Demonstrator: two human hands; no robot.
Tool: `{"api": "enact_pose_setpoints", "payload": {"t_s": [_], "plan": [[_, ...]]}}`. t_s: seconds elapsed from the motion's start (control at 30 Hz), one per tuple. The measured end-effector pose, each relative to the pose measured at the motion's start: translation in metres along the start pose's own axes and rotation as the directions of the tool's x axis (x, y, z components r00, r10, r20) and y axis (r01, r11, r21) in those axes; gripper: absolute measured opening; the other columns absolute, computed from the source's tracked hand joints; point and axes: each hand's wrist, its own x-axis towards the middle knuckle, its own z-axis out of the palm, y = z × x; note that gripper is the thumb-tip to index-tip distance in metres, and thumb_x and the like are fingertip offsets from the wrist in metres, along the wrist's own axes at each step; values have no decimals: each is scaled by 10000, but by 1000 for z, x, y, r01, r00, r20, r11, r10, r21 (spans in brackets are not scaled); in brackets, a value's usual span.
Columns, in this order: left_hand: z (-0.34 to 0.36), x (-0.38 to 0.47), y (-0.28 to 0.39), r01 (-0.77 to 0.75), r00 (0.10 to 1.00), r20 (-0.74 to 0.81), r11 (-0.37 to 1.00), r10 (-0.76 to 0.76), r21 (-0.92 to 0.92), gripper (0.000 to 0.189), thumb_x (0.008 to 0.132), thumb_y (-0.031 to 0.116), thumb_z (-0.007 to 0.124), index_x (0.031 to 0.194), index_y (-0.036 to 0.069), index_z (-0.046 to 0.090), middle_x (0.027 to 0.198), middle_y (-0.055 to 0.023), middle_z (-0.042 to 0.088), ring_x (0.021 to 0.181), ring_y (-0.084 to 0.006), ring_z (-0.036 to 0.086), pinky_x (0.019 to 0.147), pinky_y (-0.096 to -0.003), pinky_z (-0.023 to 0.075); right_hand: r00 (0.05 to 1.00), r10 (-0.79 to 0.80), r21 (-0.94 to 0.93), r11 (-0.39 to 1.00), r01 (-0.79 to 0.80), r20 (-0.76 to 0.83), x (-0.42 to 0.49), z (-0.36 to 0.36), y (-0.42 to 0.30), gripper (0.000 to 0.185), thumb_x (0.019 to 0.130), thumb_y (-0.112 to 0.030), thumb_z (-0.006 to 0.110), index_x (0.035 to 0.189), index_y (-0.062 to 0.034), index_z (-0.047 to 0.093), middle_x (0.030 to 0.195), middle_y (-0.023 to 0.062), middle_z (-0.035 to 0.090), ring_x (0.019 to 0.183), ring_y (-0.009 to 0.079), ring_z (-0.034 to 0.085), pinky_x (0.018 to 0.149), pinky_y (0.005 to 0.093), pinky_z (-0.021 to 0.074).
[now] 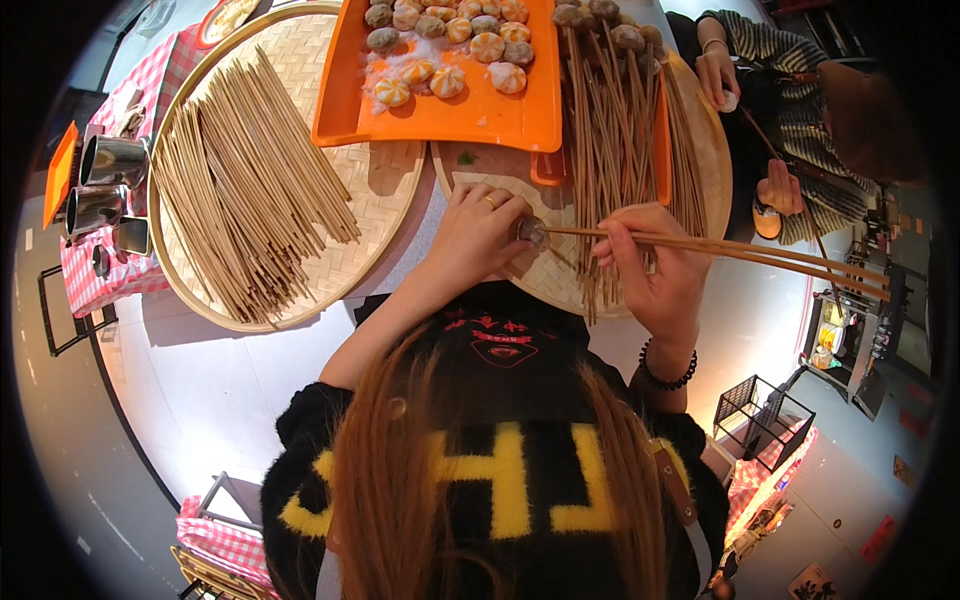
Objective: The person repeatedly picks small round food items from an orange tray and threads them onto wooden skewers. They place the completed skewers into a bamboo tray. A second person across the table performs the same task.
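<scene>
My left hand (480, 232) pinches a small greyish ball (533, 233) between thumb and fingers, over the near part of the right woven bamboo tray (487, 161). With my right hand (660, 262) I grip thin bamboo skewers (765, 253), whose long ends reach out to the right. One skewer's tip meets the ball; whether it has gone in cannot be seen. Just beyond my hands is an orange plastic tray (442, 124) holding white powder, orange-and-white striped balls (448, 82) and grey balls (382, 40). Skewered grey balls (627, 37) lie bundled on the right.
Many bare skewers (255, 180) cover the left woven tray (390, 169). Across on the right, another person's hand (718, 73) holds a white ball, and their other hand (780, 187) a stick. Metal cups (112, 161) stand on a checked cloth (112, 277) at far left.
</scene>
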Motion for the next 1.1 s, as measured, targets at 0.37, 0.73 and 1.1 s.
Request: {"api": "enact_pose_setpoints", "payload": {"t_s": [0.37,0.73,1.1], "plan": [[-20,21,16,-134,991,-36,936,129,-324,335,877,110,819,1203,168,769,1045,-31,751,1079,-240,674,991,-402,451,968,-137,-133,977,167,210,2,8,9,40,1023,54,642,1038,60,679,995,122,707,772,135,726,654,245,609],[-29,15,4,161,941,-326,966,-88,204,294,877,114,778,1168,97,745,1112,-54,759,1076,-267,666,948,-418,474,998,38,165,986,-30,-44,-5,1,10,50,1029,49,634,1063,59,669,1004,121,698,779,140,727,660,268,618],[3,28,-15,182,949,-298,949,-101,258,377,788,235,853,1122,114,728,1063,-37,724,1070,-265,647,964,-421,445,991,-18,131,991,36,-132,0,-3,4,57,1031,59,623,1051,61,677,1034,145,705,788,157,734,678,262,620]]}}
